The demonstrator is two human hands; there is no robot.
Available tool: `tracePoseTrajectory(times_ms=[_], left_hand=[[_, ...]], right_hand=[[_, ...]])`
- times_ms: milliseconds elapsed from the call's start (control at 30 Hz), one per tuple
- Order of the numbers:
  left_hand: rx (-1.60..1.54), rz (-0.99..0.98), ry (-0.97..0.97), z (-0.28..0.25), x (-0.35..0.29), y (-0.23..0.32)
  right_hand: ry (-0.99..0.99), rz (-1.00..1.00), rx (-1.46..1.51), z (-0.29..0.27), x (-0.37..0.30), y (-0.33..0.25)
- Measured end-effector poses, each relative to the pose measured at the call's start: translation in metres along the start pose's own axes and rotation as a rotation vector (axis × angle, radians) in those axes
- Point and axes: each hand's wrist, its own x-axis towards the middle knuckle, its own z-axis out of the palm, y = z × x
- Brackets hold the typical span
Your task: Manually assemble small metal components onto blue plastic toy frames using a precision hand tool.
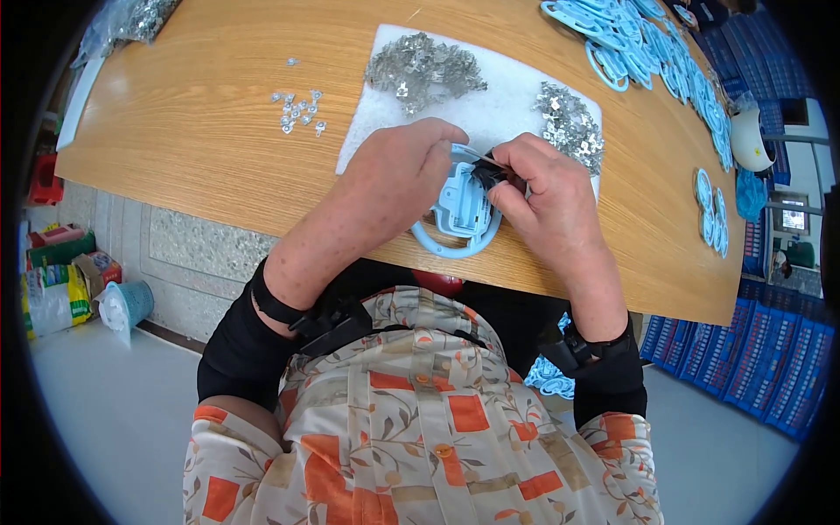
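My left hand [398, 166] is closed on the left rim of a light blue plastic housing [461, 210], which has a rounded loop at its near end and a hollow middle. My right hand [553, 192] pinches a small dark object [486, 173] at the housing's upper right; a thin, pale strip runs from the fingers toward my left hand. Its exact kind is hard to make out. Just beyond both hands lies a white foam sheet [494, 114]. On it rest one heap of small metal clips [420, 70] at the left and another metal heap [569, 127] at the right.
Loose metal pieces [300, 112] are scattered left of the foam on the wooden table [210, 114]. Many blue plastic parts [630, 44] pile up at the far right, with several more [711, 214] near the right edge. Blue stacked crates [744, 350] stand beyond the table.
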Motion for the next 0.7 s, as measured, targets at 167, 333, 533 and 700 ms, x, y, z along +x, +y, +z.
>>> tracePoseTrajectory(times_ms=[167,333,533,700], left_hand=[[-0.002,0.000,-0.007,0.002,0.000,-0.002],[-0.001,-0.002,0.001,0.001,0.001,-0.004],[-0.004,0.003,0.021,0.004,0.002,-0.005],[0.004,-0.020,0.015,0.003,0.001,-0.001]], right_hand=[[-0.020,-0.075,-0.322,0.010,-0.003,-0.020],[-0.052,0.030,-0.108,-0.005,-0.010,-0.019],[-0.066,0.259,0.044,-0.017,-0.024,-0.017],[-0.002,0.145,0.032,-0.012,-0.031,-0.001]])
